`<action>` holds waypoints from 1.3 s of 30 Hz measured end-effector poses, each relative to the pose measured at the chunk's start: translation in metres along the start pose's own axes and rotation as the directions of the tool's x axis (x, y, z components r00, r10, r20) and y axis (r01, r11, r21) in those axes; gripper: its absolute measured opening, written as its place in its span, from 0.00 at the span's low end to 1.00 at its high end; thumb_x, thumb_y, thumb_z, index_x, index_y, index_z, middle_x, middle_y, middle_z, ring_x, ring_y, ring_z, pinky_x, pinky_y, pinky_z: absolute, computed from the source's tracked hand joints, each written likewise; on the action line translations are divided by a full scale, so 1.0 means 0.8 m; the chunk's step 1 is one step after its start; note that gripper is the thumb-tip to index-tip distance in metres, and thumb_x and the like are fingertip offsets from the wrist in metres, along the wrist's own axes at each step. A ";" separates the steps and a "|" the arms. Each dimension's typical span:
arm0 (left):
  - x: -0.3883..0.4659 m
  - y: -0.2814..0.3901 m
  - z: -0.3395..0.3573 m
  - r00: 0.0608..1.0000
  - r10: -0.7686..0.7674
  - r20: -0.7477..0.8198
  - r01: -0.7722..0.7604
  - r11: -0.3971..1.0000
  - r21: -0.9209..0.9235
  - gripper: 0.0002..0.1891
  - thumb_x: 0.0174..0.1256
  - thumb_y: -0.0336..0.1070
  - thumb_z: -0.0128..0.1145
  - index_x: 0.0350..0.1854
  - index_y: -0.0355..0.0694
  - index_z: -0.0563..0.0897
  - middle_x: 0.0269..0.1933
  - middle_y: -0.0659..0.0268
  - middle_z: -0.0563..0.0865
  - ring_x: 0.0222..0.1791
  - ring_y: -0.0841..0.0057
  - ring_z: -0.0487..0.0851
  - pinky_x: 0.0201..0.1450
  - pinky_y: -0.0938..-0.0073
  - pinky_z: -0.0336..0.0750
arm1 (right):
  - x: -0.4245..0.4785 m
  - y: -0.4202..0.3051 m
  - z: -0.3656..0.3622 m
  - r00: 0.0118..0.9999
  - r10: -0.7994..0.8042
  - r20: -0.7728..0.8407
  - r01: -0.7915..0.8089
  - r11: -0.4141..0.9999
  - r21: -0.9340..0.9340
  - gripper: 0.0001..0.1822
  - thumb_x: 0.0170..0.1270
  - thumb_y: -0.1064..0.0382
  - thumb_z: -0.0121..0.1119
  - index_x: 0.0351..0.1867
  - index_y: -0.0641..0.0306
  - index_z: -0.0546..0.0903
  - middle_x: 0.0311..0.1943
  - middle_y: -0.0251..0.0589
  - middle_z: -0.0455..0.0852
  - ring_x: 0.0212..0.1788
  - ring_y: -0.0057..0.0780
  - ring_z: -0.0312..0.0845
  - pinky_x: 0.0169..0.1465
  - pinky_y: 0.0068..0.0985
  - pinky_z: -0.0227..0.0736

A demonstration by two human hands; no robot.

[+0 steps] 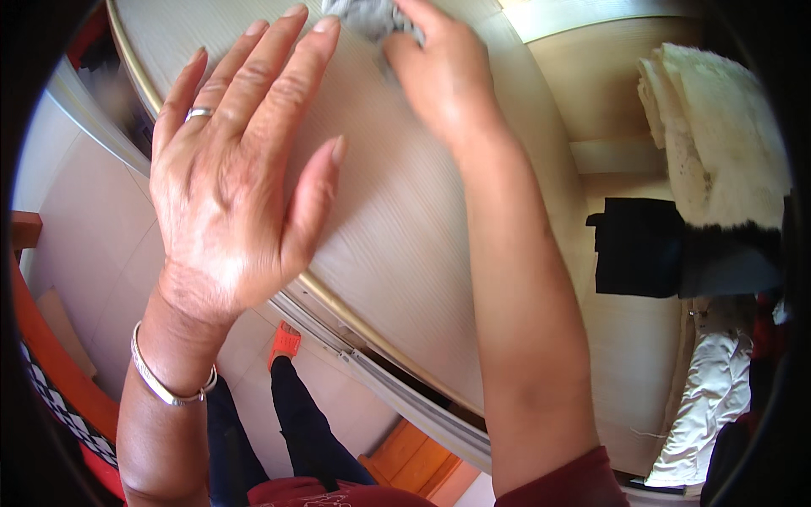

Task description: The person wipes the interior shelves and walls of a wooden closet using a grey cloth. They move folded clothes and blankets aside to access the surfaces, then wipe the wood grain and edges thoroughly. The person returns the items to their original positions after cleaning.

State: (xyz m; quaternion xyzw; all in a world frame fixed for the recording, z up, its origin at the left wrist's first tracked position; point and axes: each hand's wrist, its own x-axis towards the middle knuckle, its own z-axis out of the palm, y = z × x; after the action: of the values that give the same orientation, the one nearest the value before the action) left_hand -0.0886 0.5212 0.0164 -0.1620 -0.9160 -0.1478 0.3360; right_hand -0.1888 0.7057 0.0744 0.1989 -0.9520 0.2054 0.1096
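A pale wood-grain shelf board (pixel 393 209) spans the middle of the view, with a rounded beige front edge. Near its far end, my right hand (pixel 447 79) grips a crumpled grey cloth (pixel 370 18) against or just over the board; part of the cloth is cut off by the top of the picture. My left hand (pixel 237 152), back up and fingers apart, is over the board's front edge holding nothing. Whether its palm touches the board cannot be seen. It wears a ring (pixel 199 113), and a silver bracelet (pixel 168 396) circles the wrist.
Metal sliding-door tracks (pixel 374 367) run below the board's edge. At right are a cream fleecy garment (pixel 716 139), a black folded cloth (pixel 640 247) and a shiny white garment (pixel 703 405). An orange wooden frame (pixel 63 342) is at left. My slippered foot (pixel 285 342) stands on tiles.
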 end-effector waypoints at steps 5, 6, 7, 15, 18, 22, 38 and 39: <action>0.001 -0.007 0.009 0.999 -0.015 0.031 0.014 0.999 0.035 0.30 0.74 0.57 0.45 0.75 0.52 0.65 0.74 0.64 0.68 0.75 0.70 0.64 0.79 0.55 0.48 | -0.144 -0.026 -0.018 0.976 -0.202 -0.083 0.205 0.978 0.035 0.24 0.49 0.74 0.58 0.51 0.58 0.84 0.50 0.46 0.85 0.56 0.46 0.79 0.60 0.41 0.71; 0.014 0.018 -0.020 0.970 -0.089 0.226 0.083 0.996 0.037 0.31 0.74 0.58 0.45 0.75 0.53 0.65 0.74 0.64 0.68 0.75 0.70 0.64 0.80 0.56 0.47 | -0.181 -0.038 -0.033 0.993 -0.114 -0.014 0.114 0.994 0.001 0.24 0.48 0.74 0.59 0.51 0.57 0.85 0.50 0.44 0.85 0.59 0.45 0.77 0.61 0.41 0.69; 0.005 0.003 -0.010 0.988 -0.073 0.139 0.074 0.997 0.002 0.30 0.74 0.58 0.45 0.74 0.53 0.66 0.73 0.64 0.69 0.75 0.70 0.65 0.80 0.56 0.48 | -0.211 -0.058 -0.044 0.998 -0.044 0.046 0.045 0.999 -0.020 0.24 0.47 0.74 0.60 0.50 0.55 0.86 0.51 0.43 0.85 0.62 0.44 0.76 0.63 0.41 0.67; 0.017 -0.028 -0.006 0.948 -0.289 0.131 0.317 0.889 -0.330 0.25 0.75 0.57 0.42 0.65 0.49 0.77 0.61 0.59 0.82 0.68 0.66 0.74 0.74 0.56 0.62 | -0.310 -0.101 -0.079 0.984 0.111 0.138 -0.115 0.993 0.018 0.24 0.45 0.75 0.63 0.48 0.53 0.87 0.56 0.39 0.84 0.65 0.41 0.74 0.64 0.38 0.64; 0.047 -0.013 -0.009 0.940 -0.338 -0.033 0.317 0.907 -0.277 0.18 0.73 0.43 0.49 0.55 0.37 0.81 0.54 0.55 0.86 0.60 0.61 0.80 0.68 0.60 0.69 | -0.270 -0.094 -0.069 0.984 0.034 0.173 -0.041 0.999 0.036 0.24 0.47 0.75 0.62 0.49 0.53 0.86 0.56 0.39 0.84 0.64 0.41 0.74 0.63 0.39 0.64; 0.050 -0.039 0.001 0.943 -0.304 -0.139 0.220 0.877 -0.426 0.17 0.73 0.36 0.49 0.53 0.29 0.81 0.51 0.47 0.86 0.57 0.55 0.83 0.65 0.59 0.71 | -0.172 -0.086 -0.028 0.975 -0.193 0.113 0.184 0.979 0.083 0.24 0.49 0.74 0.61 0.52 0.55 0.84 0.55 0.41 0.83 0.62 0.43 0.76 0.60 0.40 0.65; 0.045 -0.049 0.000 0.987 -0.157 0.014 0.158 0.979 -0.126 0.17 0.77 0.33 0.46 0.62 0.45 0.81 0.57 0.62 0.85 0.61 0.67 0.81 0.70 0.65 0.70 | 0.120 0.012 0.052 0.990 0.088 -0.107 -0.113 0.963 -0.247 0.16 0.65 0.58 0.55 0.50 0.62 0.80 0.44 0.57 0.86 0.49 0.54 0.82 0.56 0.45 0.75; 0.047 -0.048 0.004 0.989 -0.148 0.008 0.148 0.982 -0.115 0.17 0.76 0.33 0.47 0.62 0.46 0.81 0.58 0.63 0.85 0.62 0.67 0.81 0.70 0.65 0.69 | 0.112 0.013 0.044 0.979 0.192 -0.067 -0.203 0.937 -0.285 0.16 0.65 0.58 0.54 0.51 0.60 0.80 0.47 0.56 0.85 0.51 0.53 0.81 0.56 0.44 0.74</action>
State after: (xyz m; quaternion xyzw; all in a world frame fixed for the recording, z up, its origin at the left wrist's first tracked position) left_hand -0.1328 0.4954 0.0326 -0.1125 -0.9154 -0.2250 0.3142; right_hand -0.2778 0.6697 0.0654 0.0800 -0.9847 0.0770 0.1344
